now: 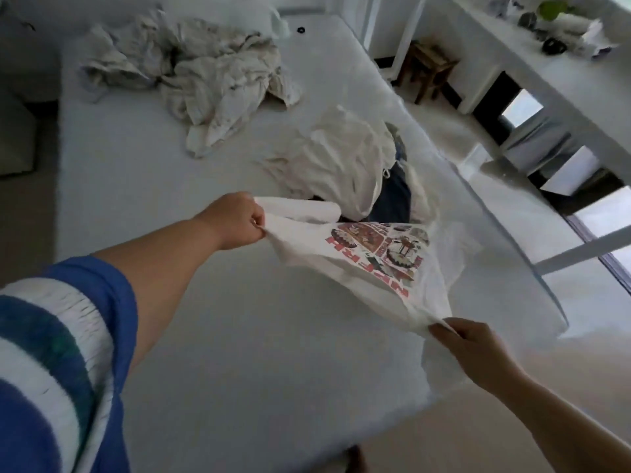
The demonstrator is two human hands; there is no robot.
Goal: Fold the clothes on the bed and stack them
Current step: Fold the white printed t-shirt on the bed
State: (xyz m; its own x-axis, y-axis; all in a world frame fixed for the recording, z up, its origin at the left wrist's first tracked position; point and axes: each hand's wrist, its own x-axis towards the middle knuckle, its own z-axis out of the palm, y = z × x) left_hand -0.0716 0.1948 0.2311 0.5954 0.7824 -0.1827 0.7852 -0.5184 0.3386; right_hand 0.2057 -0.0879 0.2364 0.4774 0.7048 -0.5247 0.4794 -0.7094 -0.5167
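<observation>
A: Stretching out from the head view, the left hand [239,221] and right hand [469,341] each pinch an edge of the white printed T-shirt [368,257], lifted over the bed [205,336].

B: Progress?

A: Barely begun, I'd say. No folded stack visible. Beyond the left hand lie a cream heap [341,162] over dark jeans [396,199] and, farther, a crumpled pile [205,73], all unfolded.

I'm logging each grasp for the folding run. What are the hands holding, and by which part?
Both hold the white printed T-shirt: left hand grips one edge, right hand pinches the opposite edge.
</observation>
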